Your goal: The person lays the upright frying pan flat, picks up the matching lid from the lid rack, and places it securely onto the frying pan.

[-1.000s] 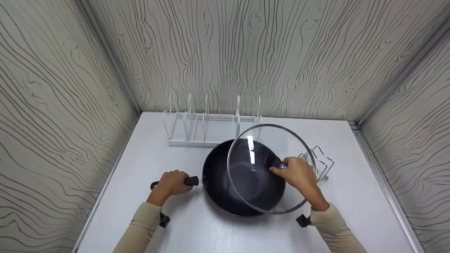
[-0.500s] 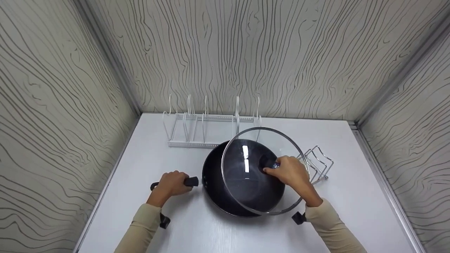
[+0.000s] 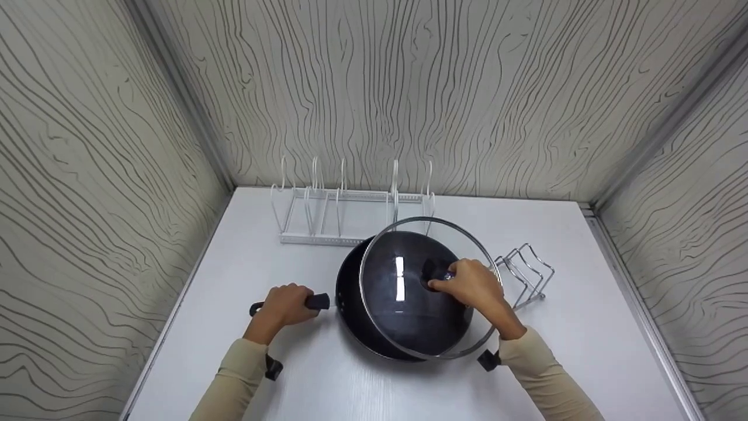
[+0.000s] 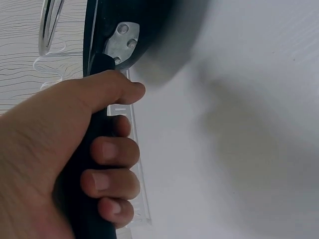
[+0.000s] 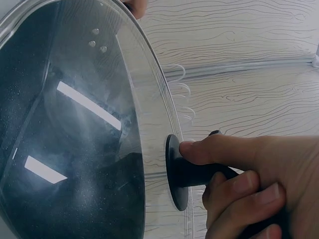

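A black wok [image 3: 350, 292] is at the middle of the white table, its handle [image 3: 318, 302] pointing left. My left hand [image 3: 287, 304] grips that handle; in the left wrist view the fingers [image 4: 114, 152] curl round it below the riveted bracket [image 4: 123, 42]. With my right hand [image 3: 476, 286] I pinch the black knob [image 5: 187, 172] of a clear glass lid [image 3: 403, 327] with a metal rim. The lid overlaps most of the wok and reaches past its right side. Whether its rim touches the wok cannot be told.
Behind the wok a white wire rack [image 3: 321, 238] with upright loops stands near the patterned back wall [image 3: 374, 88]. A small chrome wire rack [image 3: 534, 275] is to the right, close to my right hand. Walls enclose the table [image 3: 584, 327] left and right.
My right hand has carried the lid leftward and slightly nearer, so it covers more of the wok. The chrome rack shows more fully. My left hand and the wok have stayed put.
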A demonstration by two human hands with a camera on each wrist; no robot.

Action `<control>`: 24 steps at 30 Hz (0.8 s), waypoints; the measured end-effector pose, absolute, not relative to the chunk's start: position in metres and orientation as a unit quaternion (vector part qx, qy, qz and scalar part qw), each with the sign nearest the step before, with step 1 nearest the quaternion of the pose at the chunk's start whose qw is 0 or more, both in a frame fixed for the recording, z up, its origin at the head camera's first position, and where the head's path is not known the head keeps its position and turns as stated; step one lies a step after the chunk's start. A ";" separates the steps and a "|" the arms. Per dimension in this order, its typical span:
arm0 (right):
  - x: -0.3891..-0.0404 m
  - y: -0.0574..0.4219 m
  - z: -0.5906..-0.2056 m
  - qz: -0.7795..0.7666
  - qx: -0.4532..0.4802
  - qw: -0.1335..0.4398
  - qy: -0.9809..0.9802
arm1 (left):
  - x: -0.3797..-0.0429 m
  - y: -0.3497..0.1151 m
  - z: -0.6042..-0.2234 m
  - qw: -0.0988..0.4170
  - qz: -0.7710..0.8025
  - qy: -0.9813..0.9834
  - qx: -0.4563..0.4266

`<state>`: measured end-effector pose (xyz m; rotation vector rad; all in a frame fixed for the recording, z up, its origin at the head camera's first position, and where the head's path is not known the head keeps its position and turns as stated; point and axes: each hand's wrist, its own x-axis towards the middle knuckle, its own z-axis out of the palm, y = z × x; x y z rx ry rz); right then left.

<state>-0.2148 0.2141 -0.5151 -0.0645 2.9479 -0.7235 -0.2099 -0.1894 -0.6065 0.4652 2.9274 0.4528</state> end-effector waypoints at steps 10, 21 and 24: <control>-0.218 0.199 -0.520 -0.237 -0.021 0.064 0.969 | -0.211 -0.190 -0.607 0.069 0.147 0.975 0.153; -0.224 0.189 -0.521 -0.241 -0.025 0.078 0.967 | -0.210 -0.190 -0.606 0.072 0.147 0.974 0.154; -0.226 0.187 -0.522 -0.239 -0.026 0.082 0.967 | -0.210 -0.190 -0.606 0.071 0.152 0.973 0.155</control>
